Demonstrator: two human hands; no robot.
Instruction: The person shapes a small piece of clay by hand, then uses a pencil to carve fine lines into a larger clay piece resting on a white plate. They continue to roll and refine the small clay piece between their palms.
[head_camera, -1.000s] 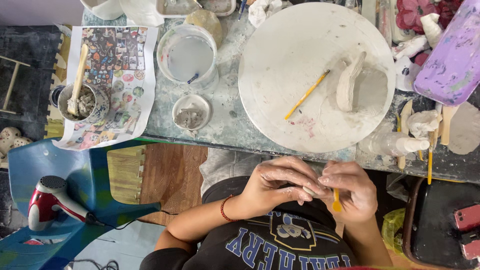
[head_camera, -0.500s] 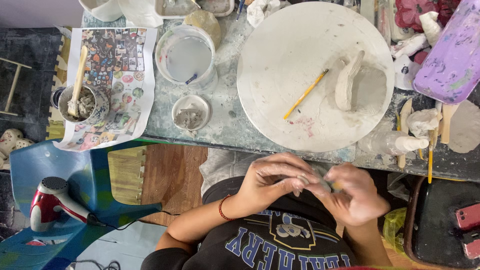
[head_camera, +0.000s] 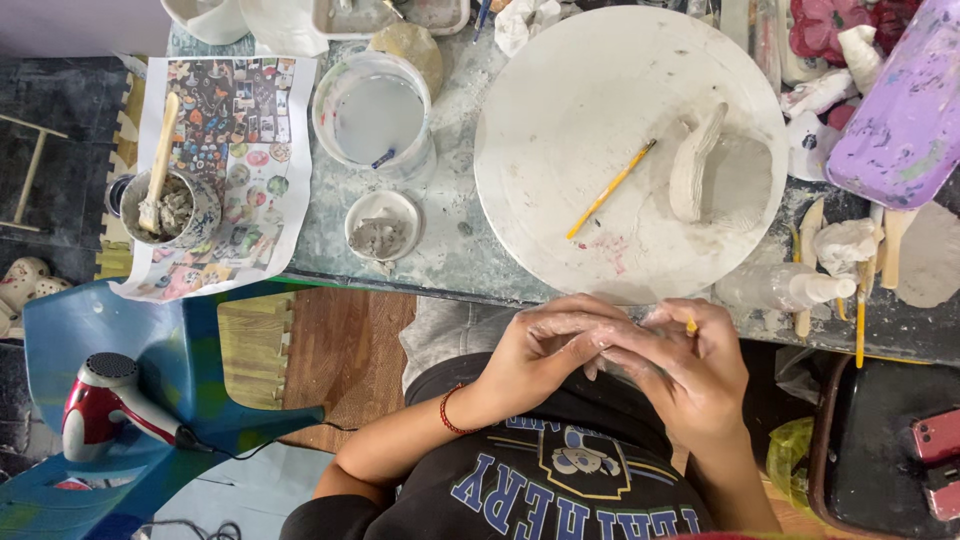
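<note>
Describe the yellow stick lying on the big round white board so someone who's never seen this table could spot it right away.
Find the large round white board filling the table's upper middle. Left of the grey clay piece on it lies the yellow-handled tool, slanting and alone on bare board. Other yellow sticks lie off the board, at the table's right edge.

Small yellow-tipped tool (head_camera: 691, 324), mostly hidden, upright between the clay-smeared left hand (head_camera: 548, 350) and right hand (head_camera: 690, 368), clasped together just off the table's near edge.

Both hands (head_camera: 620, 355) press together below the round board (head_camera: 560, 130).
</note>
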